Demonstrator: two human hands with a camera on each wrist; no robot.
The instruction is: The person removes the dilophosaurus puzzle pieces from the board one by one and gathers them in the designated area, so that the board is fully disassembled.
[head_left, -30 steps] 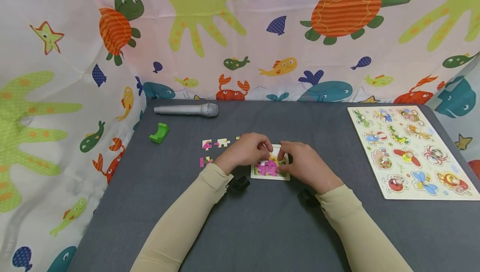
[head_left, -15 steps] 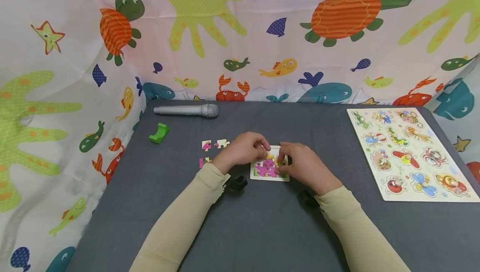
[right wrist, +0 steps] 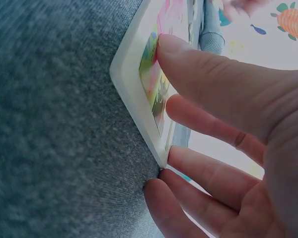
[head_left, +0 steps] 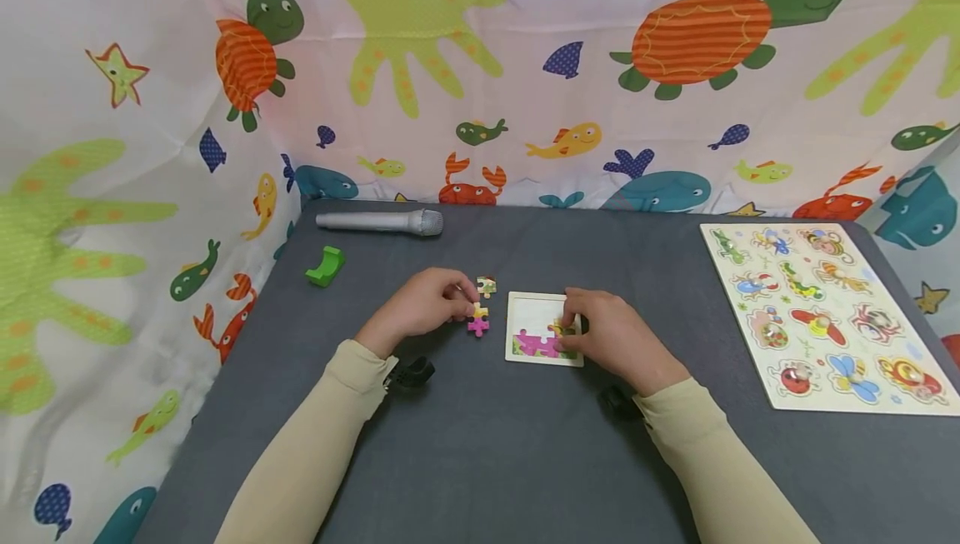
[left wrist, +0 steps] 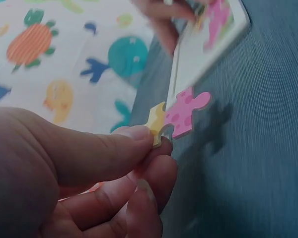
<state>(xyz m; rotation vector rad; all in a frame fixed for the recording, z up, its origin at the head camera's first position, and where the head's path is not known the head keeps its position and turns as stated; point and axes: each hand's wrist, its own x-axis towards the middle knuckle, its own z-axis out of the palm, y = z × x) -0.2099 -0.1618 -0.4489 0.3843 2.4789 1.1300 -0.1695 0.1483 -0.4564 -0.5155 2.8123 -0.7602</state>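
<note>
Your left hand has moved leftward, pinching a puzzle piece; keep it level, right hand holding the tray

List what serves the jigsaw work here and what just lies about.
Apparently in use:
pink and yellow jigsaw piece, pinched by the left hand
square cream puzzle tray, gripped by the right hand
loose multicoloured jigsaw piece near the left hand

Apparently lying about:
silver microphone
green curved block
large cream board with bug pictures
</note>
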